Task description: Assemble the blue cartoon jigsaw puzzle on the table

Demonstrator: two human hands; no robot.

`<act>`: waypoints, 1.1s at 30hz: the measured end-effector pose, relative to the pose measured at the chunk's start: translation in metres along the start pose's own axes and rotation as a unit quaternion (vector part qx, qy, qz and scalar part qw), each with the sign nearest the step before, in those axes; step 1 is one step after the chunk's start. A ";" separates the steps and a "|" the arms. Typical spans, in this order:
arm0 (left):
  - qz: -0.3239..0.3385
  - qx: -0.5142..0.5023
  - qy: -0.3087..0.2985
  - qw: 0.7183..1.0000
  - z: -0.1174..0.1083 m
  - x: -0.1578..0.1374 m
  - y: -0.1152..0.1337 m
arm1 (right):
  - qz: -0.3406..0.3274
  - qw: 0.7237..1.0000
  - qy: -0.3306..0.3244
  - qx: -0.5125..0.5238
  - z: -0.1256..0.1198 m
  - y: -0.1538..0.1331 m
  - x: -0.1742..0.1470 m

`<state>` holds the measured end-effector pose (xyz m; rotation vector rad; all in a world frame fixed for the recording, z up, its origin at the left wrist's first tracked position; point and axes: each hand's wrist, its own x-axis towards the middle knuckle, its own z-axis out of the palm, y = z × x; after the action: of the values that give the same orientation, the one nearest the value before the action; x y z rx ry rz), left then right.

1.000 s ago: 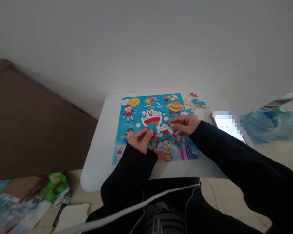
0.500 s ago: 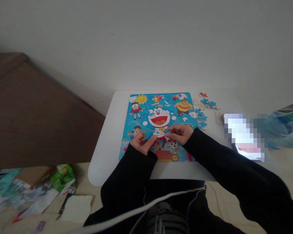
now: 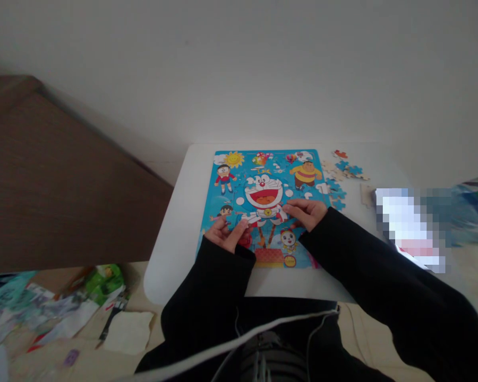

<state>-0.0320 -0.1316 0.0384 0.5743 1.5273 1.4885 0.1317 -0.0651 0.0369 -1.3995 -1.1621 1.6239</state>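
Note:
A mostly blue cartoon jigsaw puzzle (image 3: 219, 199) lies on the white table, its big laughing figure in the middle. My left hand (image 3: 227, 233) is closed in a pinch at the figure's lower left, thumb and fingers on a white puzzle piece (image 3: 252, 218). On the other side, my right hand (image 3: 308, 213) pinches a small white-and-red puzzle piece (image 3: 281, 213) beside the figure's yellow bell. Both pieces are held low over the puzzle; whether they touch it I cannot tell. Loose puzzle pieces (image 3: 335, 192), several of them blue, lie along the puzzle's right edge.
A phone with a bright, blurred-out screen (image 3: 406, 223) lies on the right of the white table (image 3: 175, 228). A brown wooden panel (image 3: 71, 185) stands at the left. Bags and papers (image 3: 63, 307) litter the floor. A white cable (image 3: 239, 337) crosses in front of my body.
My hands have moved apart, left hand leftward and right hand rightward, uncovering the bell and the figure's lower body. The view has shifted slightly.

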 end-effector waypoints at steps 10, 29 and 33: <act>0.041 0.025 -0.017 0.999 0.001 0.000 -0.004 | 0.006 1.000 -0.024 0.005 -0.003 0.000 0.004; 0.040 0.046 -0.012 0.998 0.005 -0.003 -0.003 | -0.116 0.983 -0.029 -0.140 -0.002 0.014 0.004; 0.040 0.039 -0.017 0.998 0.004 -0.003 -0.004 | -0.122 0.980 -0.029 -0.156 -0.002 0.014 0.004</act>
<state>-0.0262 -0.1323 0.0359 0.7110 1.5582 1.4760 0.1341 -0.0663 0.0223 -1.3392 -1.6115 1.3595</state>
